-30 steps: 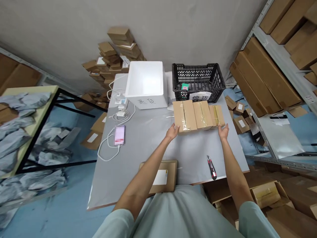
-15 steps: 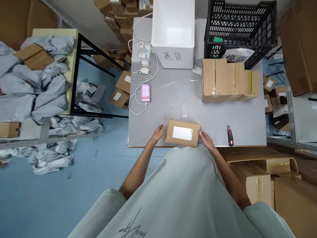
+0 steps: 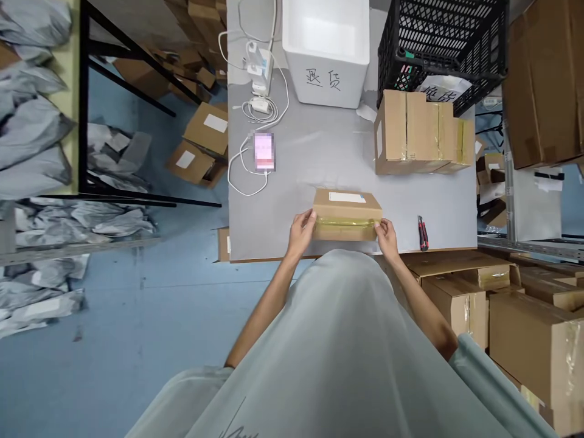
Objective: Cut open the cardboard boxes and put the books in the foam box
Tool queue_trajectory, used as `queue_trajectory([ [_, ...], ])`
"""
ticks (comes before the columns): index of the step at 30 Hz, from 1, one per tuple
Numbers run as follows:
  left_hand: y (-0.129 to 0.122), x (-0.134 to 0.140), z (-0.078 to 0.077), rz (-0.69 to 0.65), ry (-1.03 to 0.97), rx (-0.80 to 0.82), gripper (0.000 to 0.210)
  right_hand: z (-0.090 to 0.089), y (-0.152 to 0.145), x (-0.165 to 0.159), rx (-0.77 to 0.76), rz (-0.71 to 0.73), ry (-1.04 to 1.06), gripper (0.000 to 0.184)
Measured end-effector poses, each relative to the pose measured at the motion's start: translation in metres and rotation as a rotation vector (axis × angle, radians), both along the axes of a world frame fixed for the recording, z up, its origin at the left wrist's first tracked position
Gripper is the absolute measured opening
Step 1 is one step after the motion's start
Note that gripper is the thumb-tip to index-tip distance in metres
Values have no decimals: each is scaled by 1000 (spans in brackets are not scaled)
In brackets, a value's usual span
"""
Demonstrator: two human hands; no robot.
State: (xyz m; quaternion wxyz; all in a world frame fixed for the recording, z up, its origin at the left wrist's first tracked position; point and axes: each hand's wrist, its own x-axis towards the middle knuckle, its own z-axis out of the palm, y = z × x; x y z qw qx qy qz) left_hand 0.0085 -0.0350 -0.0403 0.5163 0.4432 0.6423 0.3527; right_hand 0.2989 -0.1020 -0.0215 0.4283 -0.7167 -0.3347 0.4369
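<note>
A brown cardboard box [image 3: 347, 210] with a white label on top and yellowish tape along its near side is between my hands at the table's front. My left hand [image 3: 302, 232] grips its left end, thumb on the near face. At the right end, my right hand [image 3: 387, 237] holds the near corner by the tape. To the right of that hand lies a red and black utility knife [image 3: 423, 233]. The undersides of the fingers are hidden behind the box.
On the grey table [image 3: 319, 152] stand a white bin [image 3: 326, 79], a black crate [image 3: 438, 36] and a row of taped boxes [image 3: 417, 134]. A phone [image 3: 264, 151] on a cable lies left. Grey parcels [image 3: 31, 121] fill a side shelf; large cartons [image 3: 524, 334] stand at lower right.
The box has tipped so its taped side now faces me, and it sits a little farther from my body. Both hands have closed more firmly on its ends. My view has shifted.
</note>
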Motion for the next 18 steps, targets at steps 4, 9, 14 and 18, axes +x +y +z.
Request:
queue_trajectory([
  [4,-14,1,-1,16,-11,1,68,0,-5,-1,57,-1,-13,75],
  [9,-16,-2,-12,-4,72,-42,61,-5,3,13,3,74,-94,73],
  [14,-8,4,-29,34,104,-119,60,-24,8,20,-19,123,-85,70],
  [18,4,10,-34,50,87,-167,66,-39,13,69,-41,212,-167,69],
])
